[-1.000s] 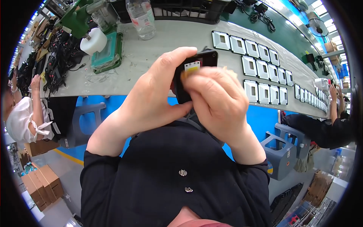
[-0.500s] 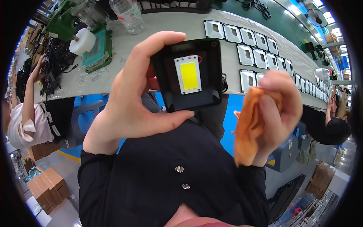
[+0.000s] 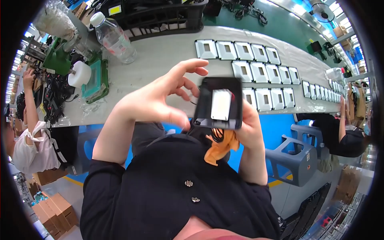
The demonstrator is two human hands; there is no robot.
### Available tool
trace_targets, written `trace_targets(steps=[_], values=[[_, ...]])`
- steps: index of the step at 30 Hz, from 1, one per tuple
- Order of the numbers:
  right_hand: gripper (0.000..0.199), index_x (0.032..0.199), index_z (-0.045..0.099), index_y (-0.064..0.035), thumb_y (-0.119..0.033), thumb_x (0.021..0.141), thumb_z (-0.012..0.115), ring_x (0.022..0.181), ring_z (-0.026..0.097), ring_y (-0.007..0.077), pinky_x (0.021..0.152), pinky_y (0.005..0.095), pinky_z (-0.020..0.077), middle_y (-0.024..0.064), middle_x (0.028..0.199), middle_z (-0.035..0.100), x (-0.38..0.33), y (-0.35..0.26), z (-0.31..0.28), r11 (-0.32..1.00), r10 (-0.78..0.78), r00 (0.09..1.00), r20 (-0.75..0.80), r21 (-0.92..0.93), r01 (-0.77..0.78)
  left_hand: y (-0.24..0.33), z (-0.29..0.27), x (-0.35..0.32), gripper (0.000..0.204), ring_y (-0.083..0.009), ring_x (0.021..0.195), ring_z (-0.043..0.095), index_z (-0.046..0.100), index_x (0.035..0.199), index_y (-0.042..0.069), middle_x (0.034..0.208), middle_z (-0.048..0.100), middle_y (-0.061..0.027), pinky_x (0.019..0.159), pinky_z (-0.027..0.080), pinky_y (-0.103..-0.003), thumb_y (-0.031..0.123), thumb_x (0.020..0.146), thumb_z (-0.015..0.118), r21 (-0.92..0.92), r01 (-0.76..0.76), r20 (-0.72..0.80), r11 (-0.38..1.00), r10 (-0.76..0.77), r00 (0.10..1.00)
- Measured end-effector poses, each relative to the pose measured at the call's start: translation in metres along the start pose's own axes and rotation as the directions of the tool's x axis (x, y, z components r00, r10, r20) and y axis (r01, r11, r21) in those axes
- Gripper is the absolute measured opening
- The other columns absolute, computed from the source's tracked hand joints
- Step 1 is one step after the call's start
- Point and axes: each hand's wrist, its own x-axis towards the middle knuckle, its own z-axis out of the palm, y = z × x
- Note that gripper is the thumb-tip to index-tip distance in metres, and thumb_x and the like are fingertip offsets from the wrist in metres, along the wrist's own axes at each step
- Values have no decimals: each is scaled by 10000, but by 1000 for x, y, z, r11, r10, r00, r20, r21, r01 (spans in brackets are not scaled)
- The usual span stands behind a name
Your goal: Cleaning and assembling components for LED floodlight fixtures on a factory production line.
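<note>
In my right hand (image 3: 251, 127) is a square black floodlight housing (image 3: 206, 96), gripped at its right side with its open face turned up toward me. Inside it sits a rectangular LED panel (image 3: 221, 105), looking pale and blurred. An orange cloth (image 3: 225, 149) hangs below the housing from the same hand, next to a bundle of black cord (image 3: 217, 135). My left hand (image 3: 160, 98) is held just left of the housing, fingers and thumb spread, with nothing in it. The fingers of my right hand are mostly hidden behind the housing.
Silver square frames with black edges (image 3: 206, 49) lie in rows across the table (image 3: 160, 52). A clear plastic bottle (image 3: 116, 42) stands near a black crate (image 3: 164, 28). Farther left are a green hand press (image 3: 60, 58) and tangled black cables (image 3: 58, 94). People sit at both sides.
The housing has passed from my left hand to my right and moved rightward. My left hand has let go and opened. The orange cloth has come down under the housing.
</note>
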Motion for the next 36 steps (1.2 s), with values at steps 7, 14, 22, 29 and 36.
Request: trace_targets(steps=[7,14,22,29,36], values=[[216,1138,559,23,2,928,514,930,626,122,795,250,510,81,1052,644,-22,11,-23,983,-79,993,-89,161,92,-109,-57,106,1069,-318,1368,290,188,1466,85,1470,283,-187,1092,311,-415,444,651,780,749,242,-400,616,131,907],[261,1193,504,19,-28,937,510,1003,597,124,853,273,496,86,1122,613,-12,0,-7,973,-136,991,8,188,132,-124,-70,96,911,-339,1161,516,333,1389,53,1247,545,-184,998,407,-404,333,642,773,799,212,-417,563,263,870],[165,981,628,24,-104,895,568,698,579,131,638,256,461,66,758,601,38,-24,40,753,97,995,-22,-653,-88,-108,-57,-71,918,-349,1229,452,333,1395,49,1330,476,-171,1038,361,-413,228,622,796,731,336,-508,594,145,849],[199,693,637,-21,-186,774,561,735,615,342,672,426,487,153,700,629,108,5,122,-158,157,947,282,-939,306,-105,-36,-138,964,-371,1276,385,296,1406,42,1334,453,-181,1065,328,-414,194,602,806,673,352,-608,650,216,764],[181,656,675,-57,-190,745,591,670,657,274,601,374,507,128,647,646,140,49,157,-445,298,859,416,-735,511,-113,-41,-140,1015,-351,1251,404,254,1431,58,1324,473,-148,1055,337,-417,160,590,813,612,323,-635,722,205,745]])
